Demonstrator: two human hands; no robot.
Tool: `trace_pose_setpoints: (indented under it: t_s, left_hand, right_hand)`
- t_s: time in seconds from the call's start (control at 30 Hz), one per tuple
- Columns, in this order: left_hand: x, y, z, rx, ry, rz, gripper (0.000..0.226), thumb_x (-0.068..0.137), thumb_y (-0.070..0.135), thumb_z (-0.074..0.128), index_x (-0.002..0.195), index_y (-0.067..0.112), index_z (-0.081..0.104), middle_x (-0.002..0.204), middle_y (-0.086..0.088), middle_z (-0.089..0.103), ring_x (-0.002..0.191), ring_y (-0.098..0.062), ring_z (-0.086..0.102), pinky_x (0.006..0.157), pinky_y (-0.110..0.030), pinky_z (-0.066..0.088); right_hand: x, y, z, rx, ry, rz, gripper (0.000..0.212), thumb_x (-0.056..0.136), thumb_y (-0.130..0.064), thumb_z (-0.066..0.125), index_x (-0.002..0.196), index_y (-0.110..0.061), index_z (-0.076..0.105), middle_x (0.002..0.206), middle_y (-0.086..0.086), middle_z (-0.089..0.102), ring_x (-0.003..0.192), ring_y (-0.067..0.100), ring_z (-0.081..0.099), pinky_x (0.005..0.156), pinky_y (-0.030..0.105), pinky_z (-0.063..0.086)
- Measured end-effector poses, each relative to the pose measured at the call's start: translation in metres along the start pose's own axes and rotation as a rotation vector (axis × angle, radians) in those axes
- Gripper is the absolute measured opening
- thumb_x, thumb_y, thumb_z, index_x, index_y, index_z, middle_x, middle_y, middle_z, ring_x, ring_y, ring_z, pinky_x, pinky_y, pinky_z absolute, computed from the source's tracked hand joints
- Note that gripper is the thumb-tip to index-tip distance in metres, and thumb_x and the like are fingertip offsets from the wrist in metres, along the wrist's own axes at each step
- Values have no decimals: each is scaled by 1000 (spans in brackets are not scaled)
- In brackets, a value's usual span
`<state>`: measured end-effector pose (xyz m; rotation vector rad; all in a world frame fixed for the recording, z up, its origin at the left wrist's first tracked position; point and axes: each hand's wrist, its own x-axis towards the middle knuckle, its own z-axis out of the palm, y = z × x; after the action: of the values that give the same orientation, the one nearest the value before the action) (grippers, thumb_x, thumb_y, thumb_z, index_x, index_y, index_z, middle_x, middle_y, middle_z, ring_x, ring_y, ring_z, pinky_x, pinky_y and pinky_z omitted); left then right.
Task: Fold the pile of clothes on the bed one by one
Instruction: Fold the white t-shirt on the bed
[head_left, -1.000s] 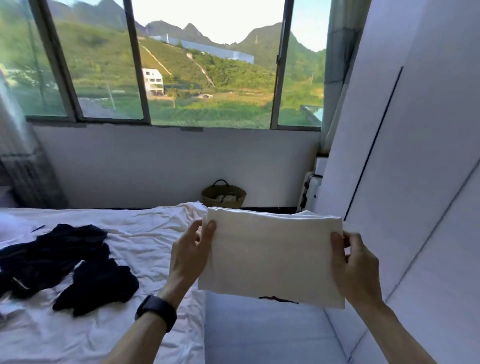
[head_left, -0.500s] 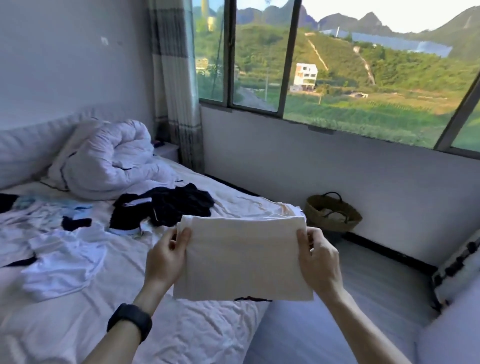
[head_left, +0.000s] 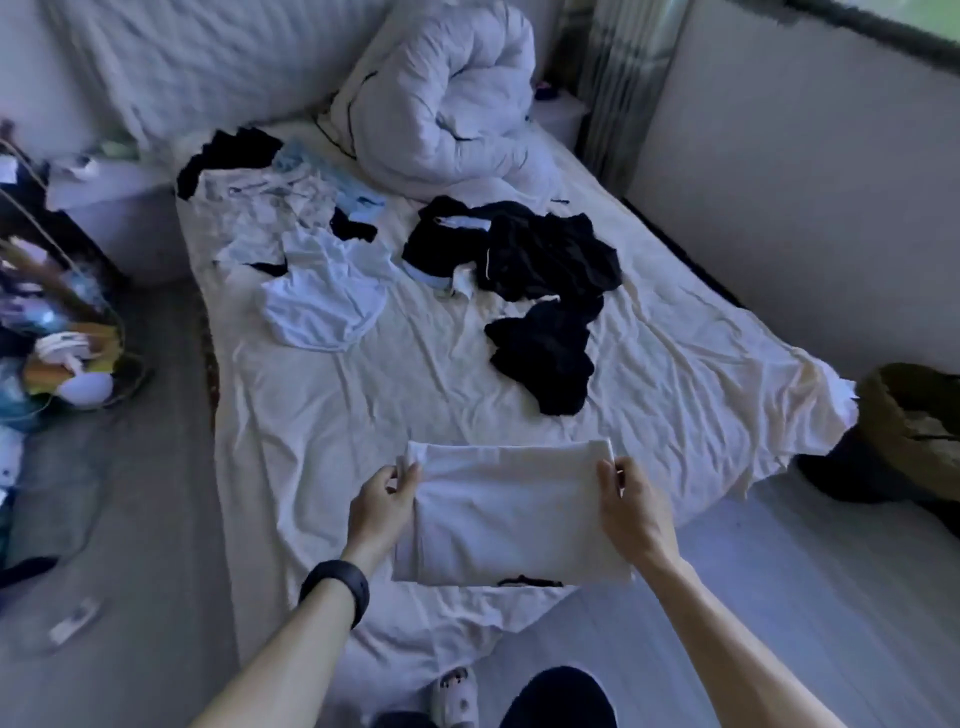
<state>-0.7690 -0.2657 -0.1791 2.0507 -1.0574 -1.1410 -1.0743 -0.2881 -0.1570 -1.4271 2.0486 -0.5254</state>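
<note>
A folded white garment (head_left: 506, 512) is held flat over the near end of the bed (head_left: 322, 415). My left hand (head_left: 382, 506) pinches its upper left corner and my right hand (head_left: 636, 512) grips its upper right edge. Unfolded clothes lie further up the sheet: a black heap (head_left: 540, 291) right of centre, a pale blue-white top (head_left: 322, 296) and a mix of light and dark pieces (head_left: 270, 202) to the left.
A rolled white duvet (head_left: 441, 104) lies at the head of the bed. A woven basket (head_left: 914, 415) stands on the floor at the right by the wall. A cluttered rack (head_left: 57, 332) stands left of the bed. My slippered foot (head_left: 454, 696) is below.
The view has swung left and down from the window to the bed. The folded white garment has come down from chest height to just over the sheet, both hands still holding it.
</note>
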Motion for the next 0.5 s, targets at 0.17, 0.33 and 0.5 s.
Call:
trace_pose_setpoints:
  t_s: [0.17, 0.33, 0.5]
  left_hand:
    - [-10, -72, 38, 11, 4, -318, 35, 93, 57, 57, 78, 29, 43, 79, 7, 50, 74, -20, 56, 70, -37, 50]
    - [-19, -117, 81, 8, 74, -566, 53, 96, 56, 52, 94, 3, 54, 86, -8, 57, 69, -21, 53, 61, -33, 37]
    - [6, -132, 103, -27, 154, -604, 59, 98, 55, 49, 122, 1, 55, 103, -10, 64, 91, -26, 62, 65, -32, 37]
  right_hand:
    - [31, 41, 62, -142, -288, 28, 30, 107, -40, 40, 95, -16, 54, 84, 6, 61, 73, 26, 53, 61, 38, 39]
    - [67, 67, 103, -270, -511, -1, 29, 108, -41, 35, 100, -17, 49, 76, 1, 53, 65, 23, 49, 59, 39, 37]
    - [104, 68, 137, -302, -565, -37, 29, 108, -44, 30, 100, -19, 44, 79, 3, 52, 72, 28, 48, 59, 39, 30]
